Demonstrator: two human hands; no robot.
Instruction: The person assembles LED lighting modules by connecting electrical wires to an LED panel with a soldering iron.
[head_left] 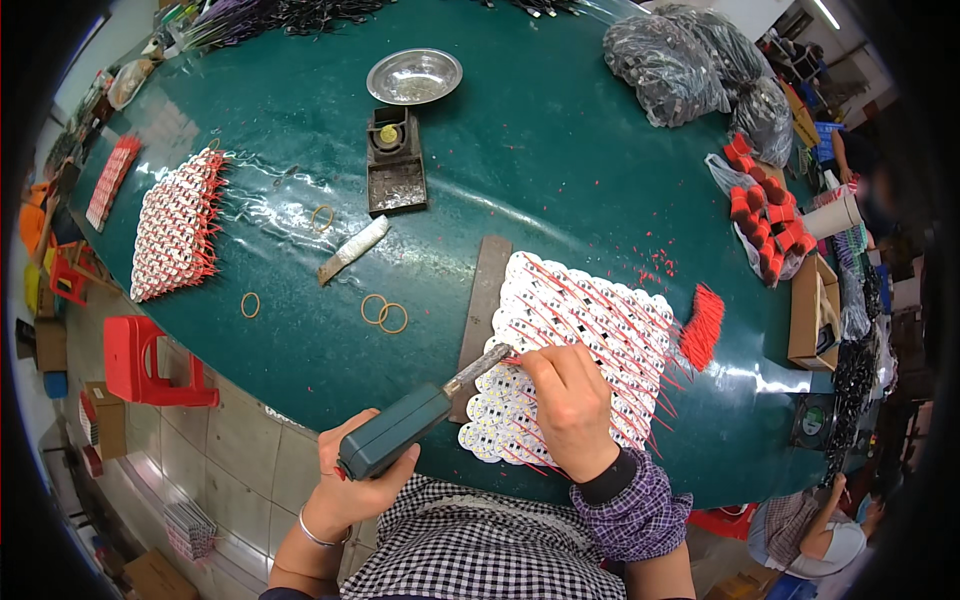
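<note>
Currently: one boxy green soldering iron [397,435], gripped by curled fingers of left hand [365,492]; one scalloped white board panel [590,325], on glossy green tabletop [540,140], beneath right hand [575,410], narrowed to pinch thin red wire [512,361]; four round rubber bands [379,318]; one shiny metal bowl [414,77].

one wide fisheye view looks down from the wearer's head, above the apron [480,550], facing the far side of the tabletop [540,150]. the left hand [345,485] and right hand [577,408] sit near; the floor [240,455] shows at left, and edges bend toward the rim.
</note>
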